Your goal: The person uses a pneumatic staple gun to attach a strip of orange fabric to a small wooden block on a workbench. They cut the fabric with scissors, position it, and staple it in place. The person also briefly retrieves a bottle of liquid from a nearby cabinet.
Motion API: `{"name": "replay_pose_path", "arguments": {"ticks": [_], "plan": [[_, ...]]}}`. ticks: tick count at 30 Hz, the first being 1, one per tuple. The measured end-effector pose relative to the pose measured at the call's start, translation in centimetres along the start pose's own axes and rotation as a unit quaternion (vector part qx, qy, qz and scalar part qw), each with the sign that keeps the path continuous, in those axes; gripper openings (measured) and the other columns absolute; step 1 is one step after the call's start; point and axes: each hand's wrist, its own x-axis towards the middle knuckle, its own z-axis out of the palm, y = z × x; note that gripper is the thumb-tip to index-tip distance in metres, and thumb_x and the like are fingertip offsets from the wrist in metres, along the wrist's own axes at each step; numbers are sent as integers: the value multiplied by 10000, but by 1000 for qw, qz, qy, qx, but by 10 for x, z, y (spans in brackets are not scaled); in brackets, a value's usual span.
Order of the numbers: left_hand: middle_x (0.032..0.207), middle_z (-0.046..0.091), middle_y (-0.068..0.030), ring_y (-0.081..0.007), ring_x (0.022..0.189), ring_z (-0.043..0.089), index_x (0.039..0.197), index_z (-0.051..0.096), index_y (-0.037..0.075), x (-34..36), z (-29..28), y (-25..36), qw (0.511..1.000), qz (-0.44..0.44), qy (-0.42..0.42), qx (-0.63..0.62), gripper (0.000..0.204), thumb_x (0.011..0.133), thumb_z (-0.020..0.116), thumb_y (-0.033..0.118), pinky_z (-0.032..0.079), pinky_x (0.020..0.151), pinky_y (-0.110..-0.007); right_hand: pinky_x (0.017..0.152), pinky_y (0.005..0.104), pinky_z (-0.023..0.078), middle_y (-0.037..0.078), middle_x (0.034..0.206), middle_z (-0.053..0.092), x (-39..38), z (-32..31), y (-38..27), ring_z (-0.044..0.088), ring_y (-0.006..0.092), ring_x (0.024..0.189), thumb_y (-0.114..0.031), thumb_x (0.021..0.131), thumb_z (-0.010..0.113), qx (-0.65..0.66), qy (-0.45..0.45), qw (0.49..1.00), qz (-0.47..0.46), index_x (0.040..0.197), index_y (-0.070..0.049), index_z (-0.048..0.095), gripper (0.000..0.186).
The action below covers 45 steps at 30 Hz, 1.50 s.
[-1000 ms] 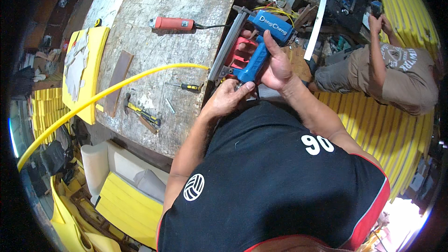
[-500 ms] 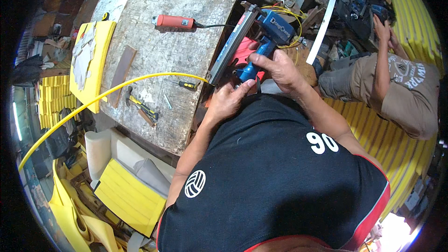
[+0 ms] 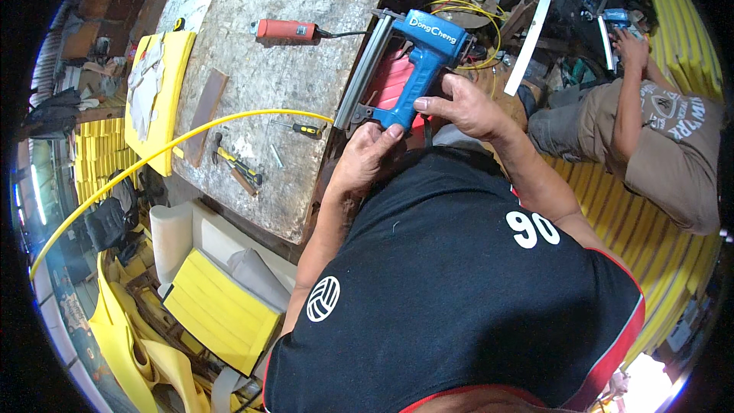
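A blue pneumatic nail gun (image 3: 419,65) with a long grey magazine is held up at the table's right edge. My left hand (image 3: 365,159) is closed on its lower end, where magazine and handle meet. Against the handle's right side rests the thumb of my right hand (image 3: 472,111); the other fingers are partly hidden behind the tool. A yellow air hose (image 3: 180,147) curves in from the left and passes behind the magazine's lower end; its join is hidden. Behind the tool shows a red plastic surface (image 3: 388,84).
On the worn table (image 3: 264,80) lie a red corded power tool (image 3: 284,30), a screwdriver (image 3: 304,129), a hammer (image 3: 228,156) and a wooden strip (image 3: 205,118). Yellow foam (image 3: 223,313) lies at lower left. A co-worker (image 3: 650,118) holds another blue tool at right.
The nail gun has turned so its blue side faces up more fully and sits slightly left. My right hand's thumb has shifted along the handle. The co-worker's tool has moved into clearer view.
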Motion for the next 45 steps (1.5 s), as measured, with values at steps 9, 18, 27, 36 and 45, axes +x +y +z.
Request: {"name": "replay_pose_path", "arguments": {"ticks": [9,18,27,36,45], "plan": [[616,441,48,-56,542,370,757,547,73,-6,6,-8,998,-5,-35,46,403,944,596,426,273,491,-251,661,294,463,47,862,618,-7,-3,17,553,111,774,-323,862,723,-18,-15,999,-26,1002,25,606,392],[654,488,47,-59,584,408,847,627,40,-11,13,-8,999,-13,-14,45,352,945,613,377,318,514,-263,721,289,501,79,938,650,-9,0,3,613,135,831,-221,861,703,38,-36,998,18,1035,26,602,319],[852,608,24,-62,753,518,1070,628,23,-10,11,-16,994,50,12,101,328,952,619,329,426,663,-241,661,279,487,47,850,637,6,-4,25,594,114,743,-210,840,719,69,-52,996,24,966,32,609,294],[934,635,-7,-81,819,544,1132,594,-1,4,-14,-33,985,-11,16,170,370,943,634,315,449,738,-263,664,293,471,42,838,630,8,2,21,573,112,754,-250,826,737,30,-20,999,11,932,27,628,316],[882,573,22,-79,743,503,1134,552,22,17,-39,-33,993,3,-72,97,417,929,640,374,400,644,-247,761,294,503,64,962,654,10,8,16,602,122,858,-219,848,735,-94,7,995,34,1055,35,605,352]]}}
